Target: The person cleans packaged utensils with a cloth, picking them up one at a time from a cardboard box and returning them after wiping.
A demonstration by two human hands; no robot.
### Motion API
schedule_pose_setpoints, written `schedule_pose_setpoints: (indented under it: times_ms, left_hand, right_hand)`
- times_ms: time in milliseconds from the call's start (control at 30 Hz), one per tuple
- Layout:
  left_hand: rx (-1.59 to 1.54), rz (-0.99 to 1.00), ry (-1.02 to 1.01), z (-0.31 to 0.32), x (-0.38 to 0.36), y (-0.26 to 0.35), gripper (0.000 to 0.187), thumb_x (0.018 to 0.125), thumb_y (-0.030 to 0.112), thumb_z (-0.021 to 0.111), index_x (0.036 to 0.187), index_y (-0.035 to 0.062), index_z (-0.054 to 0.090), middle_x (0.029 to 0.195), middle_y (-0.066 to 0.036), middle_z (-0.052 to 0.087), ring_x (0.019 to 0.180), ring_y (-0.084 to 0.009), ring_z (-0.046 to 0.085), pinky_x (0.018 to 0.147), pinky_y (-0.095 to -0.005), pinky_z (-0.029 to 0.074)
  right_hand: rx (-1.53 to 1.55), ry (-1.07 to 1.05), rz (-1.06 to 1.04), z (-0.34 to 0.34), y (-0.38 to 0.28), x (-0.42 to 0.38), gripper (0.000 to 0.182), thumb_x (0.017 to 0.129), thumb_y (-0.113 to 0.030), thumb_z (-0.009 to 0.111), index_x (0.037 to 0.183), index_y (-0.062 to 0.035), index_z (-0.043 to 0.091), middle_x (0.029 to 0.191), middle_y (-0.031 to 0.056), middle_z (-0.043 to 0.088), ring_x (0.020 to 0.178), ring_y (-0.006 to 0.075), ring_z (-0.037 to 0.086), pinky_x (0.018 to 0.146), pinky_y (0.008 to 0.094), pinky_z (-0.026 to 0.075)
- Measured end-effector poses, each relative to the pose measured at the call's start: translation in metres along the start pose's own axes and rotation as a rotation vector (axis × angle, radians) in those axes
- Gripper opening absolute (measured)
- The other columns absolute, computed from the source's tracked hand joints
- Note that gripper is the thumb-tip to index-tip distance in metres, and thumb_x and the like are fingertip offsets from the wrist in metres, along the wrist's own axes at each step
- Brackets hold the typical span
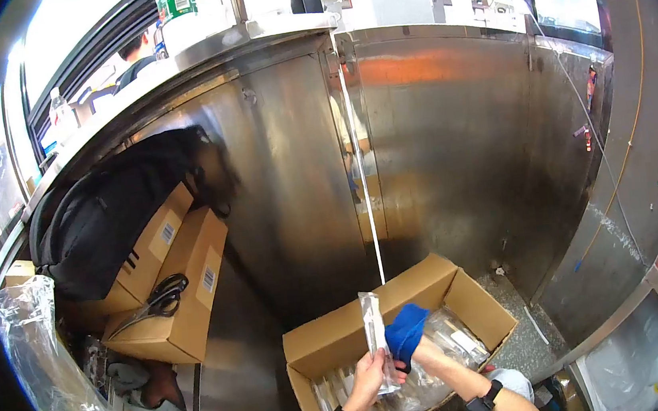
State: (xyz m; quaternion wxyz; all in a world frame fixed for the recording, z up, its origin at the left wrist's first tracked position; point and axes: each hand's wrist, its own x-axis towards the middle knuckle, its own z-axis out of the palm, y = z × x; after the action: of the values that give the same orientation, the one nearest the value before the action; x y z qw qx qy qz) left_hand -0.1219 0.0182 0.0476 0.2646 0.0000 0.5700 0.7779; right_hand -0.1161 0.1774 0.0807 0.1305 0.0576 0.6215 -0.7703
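Note:
My left hand (366, 379) grips a long clear plastic packet (374, 329) and holds it upright above an open cardboard box (335, 336). My right hand (424, 349) is wrapped around a blue cloth (404, 331) that touches the packet's right side. Both wrists wear black bands. The box sits low in front of me, filled with several more clear packets (448, 345).
Stainless steel panels (437, 162) wall in the corner. At left, stacked cardboard boxes (184, 277) carry black scissors (155, 302) and a black backpack (98, 222). A clear plastic bag (50, 379) is at far left. A bottle (176, 1) stands on the counter above.

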Motion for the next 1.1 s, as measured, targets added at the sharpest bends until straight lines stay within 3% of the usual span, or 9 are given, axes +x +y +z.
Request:
schedule_pose_setpoints:
  times_ms: [133, 200, 300, 533, 567, 600, 767, 833, 1100]
  left_hand:
    - [-0.006, -0.109, -0.14, -0.003, 0.0, 0.0, 0.033, 0.107, 0.026, 0.04, 0.108, -0.0028, 0.057, 0.086, -0.019, 0.07, 0.07, -0.0283, 0.071, 0.061, -0.0399, 0.061]
    - [0.039, -0.231, -0.211, -0.001, -0.006, 0.005, 0.032, 0.107, 0.023, 0.041, 0.104, -0.0025, 0.06, 0.086, -0.018, 0.071, 0.071, -0.0274, 0.071, 0.064, -0.0389, 0.061]
    - [0.052, -0.283, -0.321, -0.009, -0.007, 0.0, 0.03, 0.105, 0.026, 0.049, 0.103, -0.0009, 0.061, 0.086, -0.018, 0.071, 0.075, -0.0264, 0.071, 0.07, -0.0365, 0.059]
    - [0.227, -0.362, -0.58, 0.0, -0.022, 0.005, 0.039, 0.106, 0.032, 0.044, 0.103, -0.0027, 0.062, 0.098, -0.023, 0.073, 0.072, -0.0231, 0.072, 0.063, -0.0306, 0.059]
    - [0.261, -0.372, -0.559, 0.002, -0.026, 0.01, 0.04, 0.106, 0.033, 0.044, 0.102, -0.0029, 0.062, 0.096, -0.022, 0.073, 0.072, -0.023, 0.072, 0.062, -0.0305, 0.059]
    - [0.287, -0.391, -0.543, 0.005, -0.029, 0.015, 0.041, 0.106, 0.033, 0.044, 0.101, -0.0031, 0.063, 0.094, -0.022, 0.073, 0.071, -0.023, 0.072, 0.061, -0.0303, 0.059]
    - [0.282, -0.406, -0.57, 0.001, -0.021, 0.021, 0.043, 0.105, 0.033, 0.046, 0.095, -0.0046, 0.063, 0.085, -0.024, 0.072, 0.067, -0.0247, 0.072, 0.058, -0.0316, 0.058]
    - [0.342, -0.458, -0.492, 0.003, -0.031, 0.026, 0.044, 0.105, 0.033, 0.046, 0.09, -0.0046, 0.063, 0.081, -0.022, 0.072, 0.065, -0.0242, 0.071, 0.056, -0.0316, 0.058]
    - [0.375, -0.351, -0.374, -0.004, -0.01, 0.024, 0.035, 0.107, 0.032, 0.042, 0.091, 0.0039, 0.057, 0.08, -0.019, 0.072, 0.063, -0.0185, 0.07, 0.055, -0.0268, 0.056]
  right_hand:
    - [0.264, -0.162, 0.231, 0.007, 0.003, -0.012, 0.033, 0.099, -0.04, 0.055, 0.079, -0.0139, 0.055, 0.053, 0.0012, 0.05, 0.043, 0.0119, 0.049, 0.043, 0.0292, 0.039]
    - [0.302, -0.235, 0.247, -0.01, 0.038, 0.014, 0.026, 0.098, -0.034, 0.058, 0.086, -0.0115, 0.06, 0.064, 0.0035, 0.06, 0.056, 0.0141, 0.058, 0.052, 0.0307, 0.048]
    - [0.502, 0.028, 0.026, -0.008, 0.056, 0.03, 0.015, 0.095, -0.022, 0.063, 0.102, -0.008, 0.064, 0.096, 0.0061, 0.069, 0.084, 0.0193, 0.067, 0.076, 0.0352, 0.055]
    - [0.599, 0.104, -0.001, -0.011, 0.015, 0.009, 0.01, 0.089, -0.012, 0.063, 0.094, -0.0042, 0.067, 0.091, 0.0111, 0.071, 0.081, 0.0233, 0.068, 0.076, 0.0373, 0.057]
    - [0.613, 0.19, 0.044, -0.012, 0.009, 0.006, 0.012, 0.087, -0.01, 0.062, 0.093, -0.0021, 0.069, 0.089, 0.0124, 0.072, 0.079, 0.0245, 0.069, 0.075, 0.039, 0.057]
    - [0.582, 0.234, 0.014, -0.019, 0.028, 0.021, 0.023, 0.092, -0.016, 0.055, 0.091, 0.0025, 0.068, 0.088, 0.0196, 0.072, 0.071, 0.03, 0.07, 0.062, 0.0428, 0.058]
    - [0.695, 0.434, -0.066, -0.037, 0.036, 0.033, 0.019, 0.092, -0.015, 0.056, 0.093, 0.0001, 0.067, 0.085, 0.0169, 0.072, 0.074, 0.0278, 0.07, 0.066, 0.0421, 0.058]
    - [0.532, 0.357, -0.132, -0.043, 0.026, 0.019, 0.016, 0.092, -0.013, 0.057, 0.094, 0.0003, 0.065, 0.085, 0.0176, 0.072, 0.075, 0.0267, 0.07, 0.07, 0.041, 0.058]
    - [0.615, 0.467, -0.258, -0.05, 0.008, 0.039, 0.017, 0.093, -0.011, 0.055, 0.087, 0.0032, 0.064, 0.078, 0.0168, 0.069, 0.067, 0.0279, 0.069, 0.064, 0.0408, 0.057]
